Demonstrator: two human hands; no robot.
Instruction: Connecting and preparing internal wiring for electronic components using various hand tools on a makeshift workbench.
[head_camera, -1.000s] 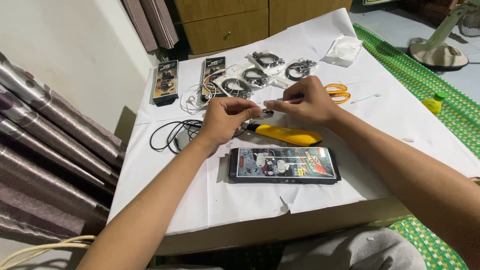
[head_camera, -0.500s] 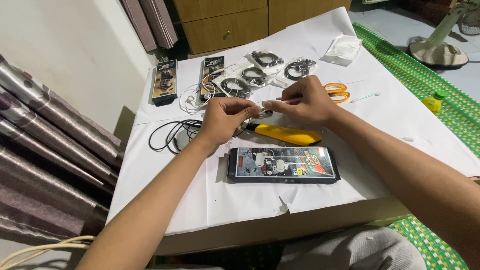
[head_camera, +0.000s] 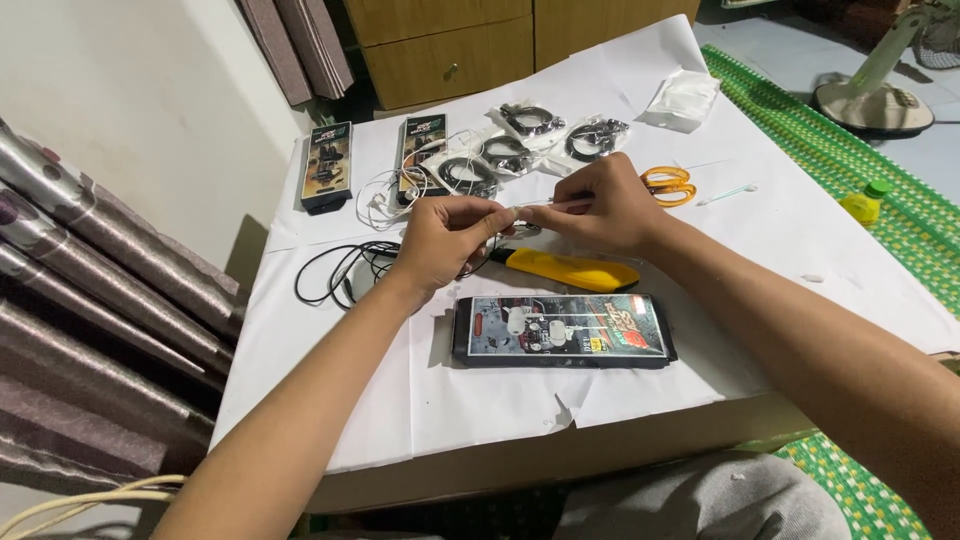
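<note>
Left hand (head_camera: 447, 238): fingertips pinched on one end of a small white piece, seemingly an earphone part; too small to be identified.
Right hand (head_camera: 604, 205): pinched on the other end, where a thin stick shows.
Location: held just above the yellow cutter (head_camera: 570, 270), beyond the black package (head_camera: 563, 331).
Handling: judged light, thin, easily bent; fingertip grip near the ends advised.

Both forearms are bare to the frame edge — no sleeves, watch or bracelet. The left hand (head_camera: 440, 240) and right hand (head_camera: 605, 210) carry no gloves or rings — grey trousers (head_camera: 690, 500) cover the lap.
</note>
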